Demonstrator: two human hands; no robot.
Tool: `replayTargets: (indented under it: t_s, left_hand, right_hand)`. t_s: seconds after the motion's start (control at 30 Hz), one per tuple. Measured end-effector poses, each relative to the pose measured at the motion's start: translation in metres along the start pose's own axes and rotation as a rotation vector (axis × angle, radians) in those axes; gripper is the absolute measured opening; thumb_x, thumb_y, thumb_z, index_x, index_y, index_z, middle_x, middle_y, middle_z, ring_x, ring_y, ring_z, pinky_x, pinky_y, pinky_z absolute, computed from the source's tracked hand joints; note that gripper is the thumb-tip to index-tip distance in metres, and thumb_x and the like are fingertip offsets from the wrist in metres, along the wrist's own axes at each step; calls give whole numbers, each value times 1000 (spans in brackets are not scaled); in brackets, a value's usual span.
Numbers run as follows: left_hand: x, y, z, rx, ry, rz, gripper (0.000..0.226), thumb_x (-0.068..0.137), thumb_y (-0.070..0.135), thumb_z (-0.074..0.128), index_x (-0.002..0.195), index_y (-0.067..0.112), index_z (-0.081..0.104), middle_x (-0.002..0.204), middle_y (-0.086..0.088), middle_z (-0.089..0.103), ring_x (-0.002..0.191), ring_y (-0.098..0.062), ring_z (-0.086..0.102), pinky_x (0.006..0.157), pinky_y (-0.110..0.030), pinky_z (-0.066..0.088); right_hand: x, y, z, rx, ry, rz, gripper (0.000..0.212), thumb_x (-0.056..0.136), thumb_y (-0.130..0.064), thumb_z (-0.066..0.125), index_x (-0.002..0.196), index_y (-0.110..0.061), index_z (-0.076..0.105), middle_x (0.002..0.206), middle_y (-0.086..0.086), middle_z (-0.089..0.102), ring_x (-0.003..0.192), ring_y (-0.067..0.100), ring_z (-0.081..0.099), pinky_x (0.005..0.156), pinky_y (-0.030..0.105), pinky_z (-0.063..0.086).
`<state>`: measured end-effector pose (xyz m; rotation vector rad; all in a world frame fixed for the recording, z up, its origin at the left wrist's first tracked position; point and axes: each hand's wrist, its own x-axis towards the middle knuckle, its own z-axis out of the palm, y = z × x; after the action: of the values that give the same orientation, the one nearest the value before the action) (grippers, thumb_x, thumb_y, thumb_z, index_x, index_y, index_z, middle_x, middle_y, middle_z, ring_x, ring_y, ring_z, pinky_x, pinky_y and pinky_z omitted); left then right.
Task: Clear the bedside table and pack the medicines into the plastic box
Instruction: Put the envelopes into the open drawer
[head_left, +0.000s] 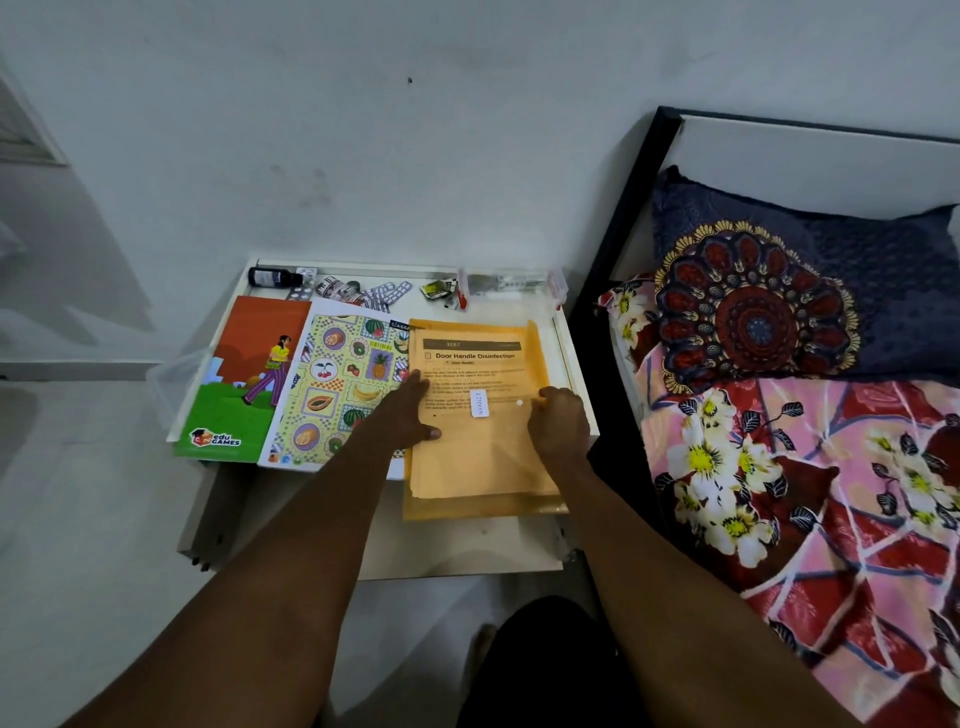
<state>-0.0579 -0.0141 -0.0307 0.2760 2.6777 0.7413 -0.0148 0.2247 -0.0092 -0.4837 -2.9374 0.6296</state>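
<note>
Crosswise, the orange folder (480, 457) lies at the right end of the white table (572, 354), and its near end hangs out past the table's front edge. Right of the folder only a thin strip of tabletop shows before the dark bed frame (618, 270); far to its left, past the books, is open floor.

Behind the folder, along the wall edge, sit the medicines: a dark bottle (274, 276) lying on its side far to the back left, blister packs (390, 292) nearer, and a small sachet (435, 288) just behind the folder's back left corner. The clear plastic box (557, 287) with red clips stands directly behind the folder, lid on.

A fruit-patterned book (337, 384) touches the folder's left edge, with a green and orange book (244, 374) beyond it.

The left hand (410, 410) lies with fingers straight along the folder's left edge, thumb on its face. The right hand (558, 422) has its fingers curled round the folder's right edge.
</note>
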Motion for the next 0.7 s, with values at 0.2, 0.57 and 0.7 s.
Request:
replayTargets:
  t_s: [0.2,0.57,0.7]
  left_hand:
    - [2,-2,0,3,-4,13,100,89,32,76,161,6,12,171,-10,-2,158,-24,6,127,-35,13]
    - [4,-1,2,5,9,1,100,88,33,77,161,7,13,171,-9,-1,158,-23,5,127,-33,11]
    - [3,-1,3,3,12,5,100,88,32,77,161,6,13,171,-10,-1,158,-24,5,127,-35,11]
  right_hand:
    - [-4,1,16,-84,-75,-137,29,103,-8,45,112,-1,71,118,17,60,111,31,59,94,39,52]
    - [-3,-1,21,-168,-96,-223,30,99,-1,41,116,4,66,122,18,58,111,36,58,96,46,51]
    - [-6,-5,23,-296,-161,-307,29,91,-2,45,109,5,67,124,16,56,113,34,52,92,43,48]
